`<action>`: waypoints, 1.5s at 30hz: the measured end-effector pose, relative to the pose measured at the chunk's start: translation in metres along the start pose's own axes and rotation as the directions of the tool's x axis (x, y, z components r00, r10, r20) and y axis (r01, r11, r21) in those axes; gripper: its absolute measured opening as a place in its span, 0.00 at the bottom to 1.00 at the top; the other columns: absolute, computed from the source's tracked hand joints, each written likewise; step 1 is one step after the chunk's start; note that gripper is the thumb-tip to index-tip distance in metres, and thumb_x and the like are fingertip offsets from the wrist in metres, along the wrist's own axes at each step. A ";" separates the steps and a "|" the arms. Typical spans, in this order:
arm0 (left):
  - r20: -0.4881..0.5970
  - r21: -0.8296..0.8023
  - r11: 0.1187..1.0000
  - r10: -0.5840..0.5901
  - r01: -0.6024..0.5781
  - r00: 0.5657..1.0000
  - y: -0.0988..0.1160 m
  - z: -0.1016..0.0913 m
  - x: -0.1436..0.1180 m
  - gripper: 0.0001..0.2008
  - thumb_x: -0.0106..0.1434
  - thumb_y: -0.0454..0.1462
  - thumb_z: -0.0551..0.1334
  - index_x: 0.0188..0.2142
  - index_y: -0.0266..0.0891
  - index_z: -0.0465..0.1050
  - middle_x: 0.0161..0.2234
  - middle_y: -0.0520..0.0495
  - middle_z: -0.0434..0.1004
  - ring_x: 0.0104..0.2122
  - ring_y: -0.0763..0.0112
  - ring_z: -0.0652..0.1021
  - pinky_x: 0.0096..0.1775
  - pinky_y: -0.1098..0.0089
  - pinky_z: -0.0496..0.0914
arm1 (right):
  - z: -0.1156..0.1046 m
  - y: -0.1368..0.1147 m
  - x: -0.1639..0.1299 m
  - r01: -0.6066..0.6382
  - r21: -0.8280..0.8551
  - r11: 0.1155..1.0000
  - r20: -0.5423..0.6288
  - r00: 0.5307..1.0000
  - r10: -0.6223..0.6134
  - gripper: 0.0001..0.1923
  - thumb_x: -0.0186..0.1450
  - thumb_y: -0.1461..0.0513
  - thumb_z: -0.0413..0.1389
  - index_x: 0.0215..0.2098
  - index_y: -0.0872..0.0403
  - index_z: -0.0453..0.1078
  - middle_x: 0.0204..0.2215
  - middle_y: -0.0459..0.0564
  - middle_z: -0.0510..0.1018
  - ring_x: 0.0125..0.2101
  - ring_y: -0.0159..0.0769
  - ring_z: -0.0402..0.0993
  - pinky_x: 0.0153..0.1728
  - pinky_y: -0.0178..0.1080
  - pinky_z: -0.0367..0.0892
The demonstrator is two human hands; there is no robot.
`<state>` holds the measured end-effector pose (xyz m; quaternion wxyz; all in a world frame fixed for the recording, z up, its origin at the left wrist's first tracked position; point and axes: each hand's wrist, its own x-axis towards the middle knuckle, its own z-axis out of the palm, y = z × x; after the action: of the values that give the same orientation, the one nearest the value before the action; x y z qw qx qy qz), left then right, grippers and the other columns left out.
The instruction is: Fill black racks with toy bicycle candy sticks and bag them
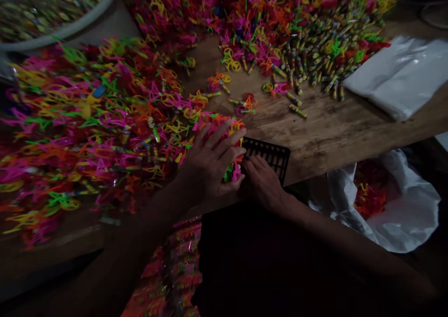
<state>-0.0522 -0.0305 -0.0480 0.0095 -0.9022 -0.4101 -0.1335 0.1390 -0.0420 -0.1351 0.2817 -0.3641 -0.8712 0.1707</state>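
Note:
My left hand (pixel 215 160) lies over a cluster of small bright plastic toys (pixel 236 171) at the left part of a black slotted tray (pixel 268 151). Its fingers are spread and touch the toys, with the thumb apart on the near side. Close beside it, my right hand (pixel 262 181) rests at the tray's near side with fingers bent together; whatever they hold is hidden. The tray sits near the front edge of the wooden table (pixel 325 135). Pink, yellow, green and orange show between the left fingers.
A large heap of similar toys (pixel 115 121) spreads leftward, with more at the back. Small patterned tubes (pixel 311 60) lie at the back right. A white bucket (pixel 87 25) stands back left, plastic bags (pixel 399 79) lie right, and an open bag (pixel 406 214) hangs below the edge.

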 end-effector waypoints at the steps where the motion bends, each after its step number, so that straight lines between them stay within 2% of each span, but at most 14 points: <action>1: 0.006 -0.005 1.000 -0.004 0.004 1.000 -0.001 0.000 0.000 0.22 0.68 0.47 0.58 0.57 0.40 0.70 0.69 0.39 0.64 0.72 0.47 0.56 0.70 0.41 0.53 | -0.004 -0.001 -0.001 0.005 0.029 1.000 -0.023 1.000 -0.004 0.11 0.74 0.65 0.48 0.50 0.58 0.69 0.43 0.59 0.76 0.43 0.45 0.70 0.45 0.47 0.70; 6: 0.044 -0.063 0.998 -0.024 0.027 0.999 0.000 -0.005 0.002 0.32 0.67 0.50 0.59 0.65 0.39 0.62 0.69 0.38 0.65 0.72 0.48 0.57 0.71 0.42 0.50 | -0.034 0.000 -0.005 -0.012 0.048 0.999 -0.142 0.990 0.019 0.11 0.75 0.67 0.47 0.51 0.58 0.70 0.43 0.58 0.79 0.42 0.42 0.75 0.44 0.42 0.74; 10: -0.032 -0.088 0.995 -0.044 0.041 0.999 0.010 -0.017 0.004 0.37 0.67 0.54 0.60 0.69 0.38 0.57 0.69 0.36 0.63 0.71 0.49 0.60 0.71 0.44 0.52 | -0.057 0.025 0.003 -0.035 0.020 0.999 -0.115 0.993 0.037 0.12 0.75 0.65 0.47 0.43 0.55 0.73 0.37 0.55 0.80 0.37 0.39 0.75 0.39 0.41 0.72; 13: -0.090 -0.040 0.993 -0.116 0.112 0.989 0.024 -0.024 0.014 0.36 0.68 0.54 0.59 0.69 0.39 0.58 0.70 0.37 0.62 0.71 0.48 0.61 0.71 0.42 0.51 | -0.068 0.057 0.027 -0.050 -0.034 0.998 -0.087 0.995 0.047 0.13 0.74 0.64 0.49 0.37 0.55 0.74 0.32 0.52 0.79 0.32 0.37 0.74 0.35 0.38 0.68; 16: -0.086 0.055 0.971 -0.229 0.234 0.970 0.030 -0.018 0.029 0.34 0.69 0.52 0.58 0.69 0.36 0.61 0.71 0.37 0.59 0.72 0.42 0.57 0.70 0.36 0.51 | -0.070 0.083 0.072 -0.037 -0.090 0.995 -0.053 0.998 0.032 0.10 0.72 0.64 0.52 0.37 0.54 0.76 0.32 0.51 0.80 0.31 0.36 0.74 0.34 0.37 0.65; 20: -0.009 0.089 0.941 -0.327 0.327 0.945 0.022 0.000 0.039 0.33 0.71 0.46 0.56 0.70 0.32 0.60 0.72 0.36 0.55 0.71 0.38 0.57 0.67 0.30 0.53 | -0.059 0.094 0.144 -0.028 -0.170 0.985 0.010 1.000 0.030 0.11 0.72 0.63 0.52 0.39 0.56 0.77 0.36 0.54 0.82 0.32 0.38 0.75 0.34 0.38 0.62; 24: -0.006 0.069 0.946 -0.317 0.316 0.948 0.018 0.008 0.034 0.34 0.71 0.46 0.56 0.72 0.33 0.56 0.73 0.40 0.50 0.72 0.42 0.56 0.69 0.32 0.50 | -0.031 0.093 0.203 -0.095 -0.308 0.947 0.043 0.993 0.113 0.14 0.74 0.61 0.49 0.43 0.58 0.75 0.41 0.59 0.82 0.39 0.41 0.77 0.40 0.39 0.64; 30: -0.005 0.065 0.933 -0.355 0.354 0.935 0.021 0.009 0.031 0.36 0.70 0.47 0.58 0.73 0.35 0.53 0.74 0.45 0.48 0.73 0.48 0.53 0.72 0.39 0.44 | 0.005 0.097 0.246 -0.194 -0.460 0.866 0.092 0.960 0.264 0.14 0.74 0.63 0.49 0.48 0.61 0.75 0.47 0.64 0.80 0.50 0.49 0.74 0.53 0.46 0.63; 32: -0.008 0.063 0.933 -0.354 0.354 0.935 0.020 0.009 0.033 0.37 0.70 0.46 0.57 0.73 0.35 0.52 0.74 0.45 0.47 0.73 0.49 0.53 0.72 0.39 0.43 | -0.003 0.104 0.242 -0.210 -0.481 0.851 0.082 0.956 0.282 0.14 0.73 0.63 0.49 0.49 0.61 0.74 0.50 0.65 0.79 0.54 0.51 0.72 0.55 0.47 0.62; 35: -0.004 0.049 0.931 -0.361 0.361 0.933 0.018 0.009 0.035 0.36 0.70 0.44 0.56 0.73 0.34 0.52 0.73 0.45 0.49 0.73 0.49 0.55 0.71 0.38 0.45 | -0.034 0.116 0.211 -0.233 -0.500 0.834 0.005 0.962 0.272 0.15 0.73 0.64 0.49 0.51 0.60 0.73 0.51 0.64 0.78 0.54 0.51 0.71 0.53 0.47 0.62; 38: -0.013 0.033 0.934 -0.355 0.355 0.935 0.016 0.010 0.037 0.34 0.70 0.41 0.53 0.72 0.30 0.53 0.73 0.42 0.52 0.72 0.48 0.56 0.70 0.37 0.46 | -0.069 0.120 0.150 -0.202 -0.484 0.852 -0.079 0.979 0.187 0.13 0.73 0.62 0.49 0.48 0.58 0.74 0.47 0.61 0.79 0.48 0.48 0.72 0.49 0.45 0.62; 40: -0.029 0.019 0.939 -0.343 0.344 0.939 0.016 0.012 0.037 0.34 0.69 0.41 0.52 0.72 0.29 0.54 0.72 0.39 0.54 0.72 0.46 0.57 0.70 0.37 0.46 | -0.083 0.117 0.103 -0.174 -0.452 0.875 -0.073 0.985 0.158 0.13 0.74 0.61 0.49 0.46 0.56 0.75 0.43 0.59 0.79 0.45 0.46 0.72 0.47 0.43 0.62; 43: -0.033 -0.006 0.939 -0.344 0.344 0.939 0.015 0.013 0.037 0.35 0.69 0.43 0.53 0.72 0.29 0.54 0.72 0.37 0.56 0.72 0.45 0.56 0.70 0.38 0.44 | -0.089 0.107 0.047 -0.183 -0.414 0.892 0.017 0.978 0.209 0.13 0.75 0.62 0.48 0.45 0.54 0.75 0.40 0.55 0.78 0.42 0.44 0.72 0.46 0.43 0.63; 45: -0.028 -0.023 0.938 -0.346 0.346 0.938 0.014 0.012 0.038 0.36 0.70 0.45 0.54 0.72 0.30 0.54 0.72 0.37 0.56 0.72 0.44 0.55 0.70 0.38 0.44 | -0.085 0.103 0.028 -0.207 -0.397 0.894 0.047 0.968 0.245 0.12 0.75 0.63 0.49 0.44 0.55 0.75 0.40 0.56 0.77 0.42 0.44 0.71 0.47 0.43 0.64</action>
<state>-0.0156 -0.0103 -0.0492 -0.0159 -0.8139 -0.5609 -0.1511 0.2309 0.0561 -0.1101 0.1399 -0.5029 -0.8519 0.0431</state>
